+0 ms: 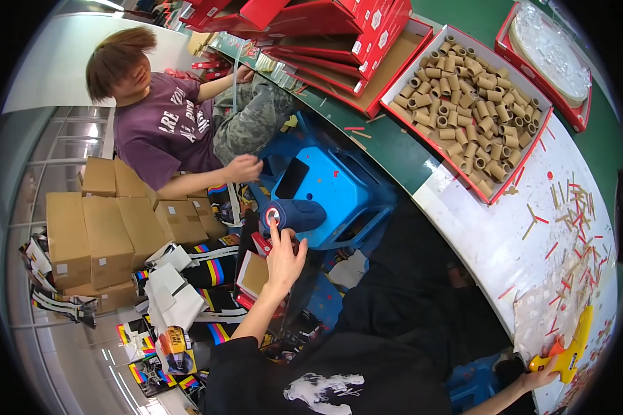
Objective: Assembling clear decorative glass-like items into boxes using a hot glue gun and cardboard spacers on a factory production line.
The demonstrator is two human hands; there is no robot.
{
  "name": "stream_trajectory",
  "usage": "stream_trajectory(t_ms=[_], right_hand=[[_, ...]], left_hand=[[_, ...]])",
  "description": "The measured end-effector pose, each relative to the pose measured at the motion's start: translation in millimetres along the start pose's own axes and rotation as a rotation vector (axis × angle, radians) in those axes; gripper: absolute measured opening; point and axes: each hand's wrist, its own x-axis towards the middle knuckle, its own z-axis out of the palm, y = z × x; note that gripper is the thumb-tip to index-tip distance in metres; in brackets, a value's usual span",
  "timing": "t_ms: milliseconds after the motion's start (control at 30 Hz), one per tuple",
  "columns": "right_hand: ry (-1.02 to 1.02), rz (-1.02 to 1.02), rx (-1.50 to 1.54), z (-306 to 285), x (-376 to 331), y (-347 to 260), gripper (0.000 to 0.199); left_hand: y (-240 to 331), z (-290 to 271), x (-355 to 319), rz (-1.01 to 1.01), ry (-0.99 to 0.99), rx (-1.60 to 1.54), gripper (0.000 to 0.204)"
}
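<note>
My left hand (285, 257) reaches out with its index finger on the round, red-ringed end of a dark blue cylindrical speaker (310, 214). The other fingers are apart and hold nothing. Under the speaker is a blue plastic stool (342, 190), with a black phone (292, 178) lying beside it. Far to the right, at the edge of the white tabletop, my right hand (538, 375) is closed on a yellow hot glue gun (573, 349) with orange parts.
A red-edged box (490, 196) full of short cardboard tubes (464, 97) stands on the table. Red and tan sticks (578, 221) lie scattered nearby. Red boxes (339, 41) are stacked at the back. A co-worker (180, 117) sits across, before brown cartons (111, 235).
</note>
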Motion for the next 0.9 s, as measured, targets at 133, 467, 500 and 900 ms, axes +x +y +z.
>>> stream_trajectory(t_ms=[133,467,500,900], right_hand=[[-0.048,0.012,-0.033,-6,4,5,0.044],[-0.072,-0.016,-0.010,-11,8,12,0.043],[-0.071,-0.015,-0.009,-10,7,11,0.043],[-0.015,-0.007,-0.018,3,-3,-4,0.041]], left_hand=[[3,-1,1,-0.010,0.000,0.015,0.027],[0,2,2,0.000,0.010,0.019,0.026],[-2,3,3,0.005,0.012,0.011,0.025],[-6,4,6,0.012,0.005,-0.042,0.024]])
